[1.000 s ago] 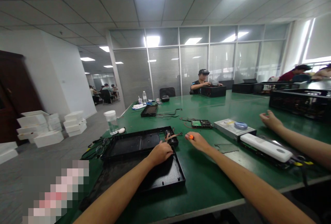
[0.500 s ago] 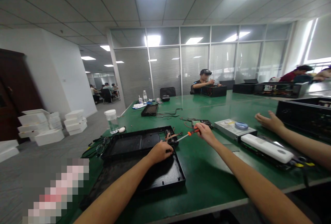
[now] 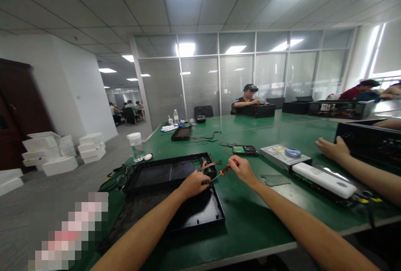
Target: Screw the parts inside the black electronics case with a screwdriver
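Observation:
My right hand (image 3: pixel 240 169) is closed round a small screwdriver (image 3: pixel 224 170) with an orange and black handle, its tip pointing left and down toward a bundle of wires (image 3: pixel 209 165) at the corner of a black case frame (image 3: pixel 166 173). My left hand (image 3: pixel 194 184) rests with curled fingers on a flat black panel (image 3: pixel 200 214), its fingertips at that same corner; what they pinch, if anything, is hidden.
Another person's hand (image 3: pixel 332 150) lies on the green table (image 3: pixel 250 221) to the right, by a black computer case (image 3: pixel 369 143). A silver drive (image 3: pixel 282 156), a white bar-shaped device (image 3: pixel 322 179), a green circuit board (image 3: pixel 244 150) and a plastic bottle (image 3: pixel 135 146) stand around. People work further off.
My right hand lifted the screwdriver off the table, then brought its tip down and left to the wires. The other person's hand shifted slightly right. My left hand stayed put.

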{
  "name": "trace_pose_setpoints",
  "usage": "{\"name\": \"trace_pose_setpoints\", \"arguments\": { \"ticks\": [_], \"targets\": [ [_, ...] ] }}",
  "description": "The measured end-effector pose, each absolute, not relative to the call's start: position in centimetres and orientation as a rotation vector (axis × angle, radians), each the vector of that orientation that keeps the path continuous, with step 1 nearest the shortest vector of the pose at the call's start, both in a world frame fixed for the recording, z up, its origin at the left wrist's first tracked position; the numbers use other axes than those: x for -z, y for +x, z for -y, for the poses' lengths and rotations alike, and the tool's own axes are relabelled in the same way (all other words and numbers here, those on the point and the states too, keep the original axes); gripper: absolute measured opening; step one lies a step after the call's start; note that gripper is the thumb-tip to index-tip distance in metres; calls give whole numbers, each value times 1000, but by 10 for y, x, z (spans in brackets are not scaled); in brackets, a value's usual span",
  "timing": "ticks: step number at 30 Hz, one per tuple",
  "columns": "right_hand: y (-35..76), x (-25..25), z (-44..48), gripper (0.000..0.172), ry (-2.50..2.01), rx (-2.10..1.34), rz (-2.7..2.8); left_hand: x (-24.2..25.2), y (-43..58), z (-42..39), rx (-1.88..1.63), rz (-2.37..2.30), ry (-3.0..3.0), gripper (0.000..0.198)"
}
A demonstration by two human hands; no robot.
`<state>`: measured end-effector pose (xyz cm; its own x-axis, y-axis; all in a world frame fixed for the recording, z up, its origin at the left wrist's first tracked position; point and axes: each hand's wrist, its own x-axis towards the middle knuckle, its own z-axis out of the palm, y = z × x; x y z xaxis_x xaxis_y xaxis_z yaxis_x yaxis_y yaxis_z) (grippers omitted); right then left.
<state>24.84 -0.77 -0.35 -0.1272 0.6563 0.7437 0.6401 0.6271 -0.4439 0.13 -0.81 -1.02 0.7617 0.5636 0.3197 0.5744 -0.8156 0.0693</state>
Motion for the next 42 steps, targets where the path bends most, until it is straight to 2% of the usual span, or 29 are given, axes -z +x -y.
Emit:
{"name": "trace_pose_setpoints", "arguments": {
  "ticks": [9,15,18,21,23,27,32,37,42],
  "targets": [
    [249,-10,14,28,-1082,126,1978,12,1,7,559,938,-2927,9],
    [229,-44,31,31,-1012,409,2294,12,1,8,563,934,-2917,10],
    [212,-66,38,37,-1134,477,2403,13,1,7,591,943,-2916,8],
    [202,-89,38,44,-1398,465,2433,14,1,7,622,979,-2921,8],
    [203,-101,36,41,-1513,346,2529,15,1,8,638,1007,-2926,11],
    [205,-118,34,37,-1436,-13,2789,14,1,9,645,1037,-2935,15],
    [187,-121,50,57,-1550,393,2653,12,1,12,629,1065,-2935,17],
    [173,-119,62,46,-1411,323,2675,10,1,15,628,1109,-2962,19],
    [176,-121,59,51,-1531,397,2619,9,1,17,637,1104,-2979,17]
  ]
}}
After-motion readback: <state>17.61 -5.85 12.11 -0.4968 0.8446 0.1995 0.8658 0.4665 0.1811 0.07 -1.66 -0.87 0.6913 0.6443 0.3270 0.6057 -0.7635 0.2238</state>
